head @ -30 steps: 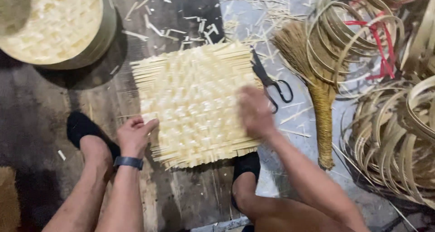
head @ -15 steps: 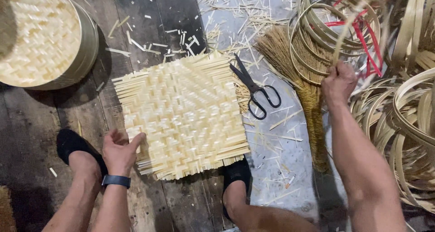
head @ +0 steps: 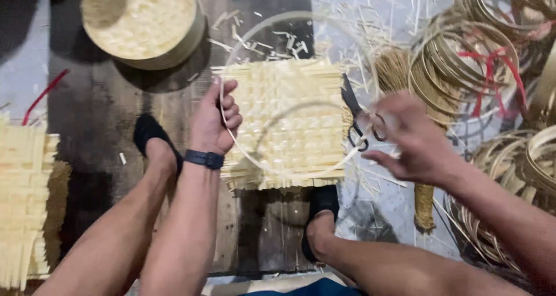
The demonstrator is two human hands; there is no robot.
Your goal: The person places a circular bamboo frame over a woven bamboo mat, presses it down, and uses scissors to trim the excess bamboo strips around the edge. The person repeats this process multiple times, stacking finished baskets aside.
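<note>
Left hand (head: 215, 119) is closing its grip on the left side of a thin bamboo hoop (head: 289, 171); right hand (head: 414, 142), blurred, is pinching the right side. Hoop is hanging level just above the square woven mat (head: 289, 99), which is lying on the floor (head: 104, 99); scissors (head: 353, 108) are lying at the mat's right edge.

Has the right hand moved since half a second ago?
Yes. The right hand came back from the bamboo hoops toward the woven mat, now beside the scissors.
</note>
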